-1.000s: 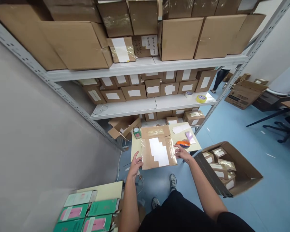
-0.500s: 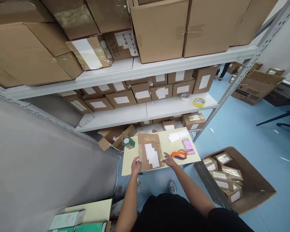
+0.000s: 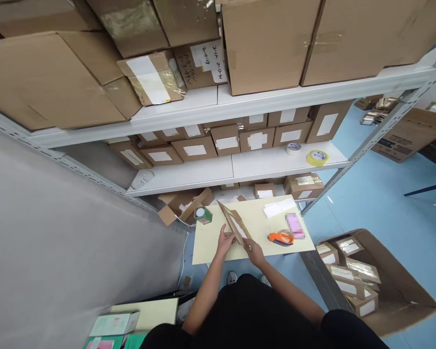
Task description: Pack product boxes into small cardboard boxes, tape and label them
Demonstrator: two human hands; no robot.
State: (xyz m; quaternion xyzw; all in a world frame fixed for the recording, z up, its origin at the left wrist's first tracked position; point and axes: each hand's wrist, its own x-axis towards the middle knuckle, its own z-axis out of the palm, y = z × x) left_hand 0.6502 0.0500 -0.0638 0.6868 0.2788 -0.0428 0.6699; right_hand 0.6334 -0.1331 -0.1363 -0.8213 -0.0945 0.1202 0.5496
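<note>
A flat brown cardboard box (image 3: 232, 222) with white labels stands tilted on its edge over the pale yellow table (image 3: 210, 245). My left hand (image 3: 225, 241) grips its near end from the left, thumb raised. At the same end, my right hand (image 3: 254, 252) holds the box's right side, fingers closed on it. To the right lies an orange tape dispenser (image 3: 280, 238), with a pink pixelated item (image 3: 295, 226) beside it. White paper sheets (image 3: 278, 207) rest at the table's far right. A green tin (image 3: 203, 214) stands at the far left.
Beyond the table rises a grey metal shelf (image 3: 189, 178) stacked with labelled cartons. White tape (image 3: 293, 149) and yellow tape (image 3: 317, 157) sit on its middle level. A large open carton (image 3: 396, 291) holding several small boxes is on the floor at right. Green boxes lie lower left.
The cardboard box went from lying flat to being tipped up on edge. Both hands have come closer together at its near end, and my right hand now grips it. The view has shifted slightly.
</note>
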